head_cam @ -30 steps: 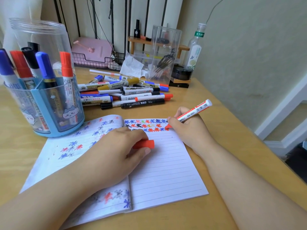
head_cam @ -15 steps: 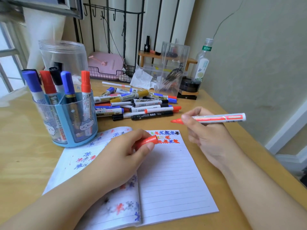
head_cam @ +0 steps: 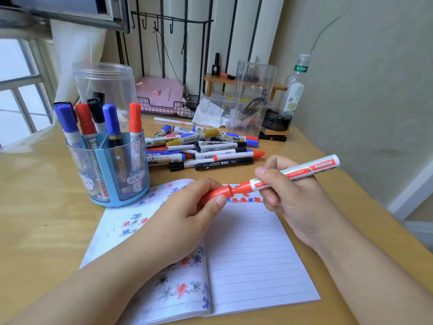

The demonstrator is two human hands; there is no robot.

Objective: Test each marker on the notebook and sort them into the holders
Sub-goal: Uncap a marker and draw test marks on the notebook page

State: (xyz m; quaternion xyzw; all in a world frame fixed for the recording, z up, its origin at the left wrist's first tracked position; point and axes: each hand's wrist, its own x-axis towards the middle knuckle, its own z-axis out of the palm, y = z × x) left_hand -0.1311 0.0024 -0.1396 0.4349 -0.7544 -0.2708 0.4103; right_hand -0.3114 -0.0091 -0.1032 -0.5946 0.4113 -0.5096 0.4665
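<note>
An open lined notebook (head_cam: 246, 259) lies on the desk, with red, blue and black test marks along its top and on its left page. My right hand (head_cam: 290, 200) grips a white and red marker (head_cam: 302, 171) above the notebook. My left hand (head_cam: 187, 216) pinches its red cap (head_cam: 216, 193), and the marker's red tip sits at the cap's mouth. A blue divided holder (head_cam: 112, 174) at the left carries several capped markers. Behind it stands a clear cylindrical holder (head_cam: 105, 85). A pile of markers (head_cam: 203, 148) lies beyond the notebook.
At the back stand a clear acrylic box (head_cam: 255, 95), a glass bottle (head_cam: 296, 87), a wire basket with a pink case (head_cam: 161, 97), crumpled tissue (head_cam: 208, 113) and a small wooden shelf (head_cam: 243, 82). The wall is close on the right; a window is at the left.
My right hand lifted the marker off the page and swung it level. Marker tip and cap have come together above the notebook.
</note>
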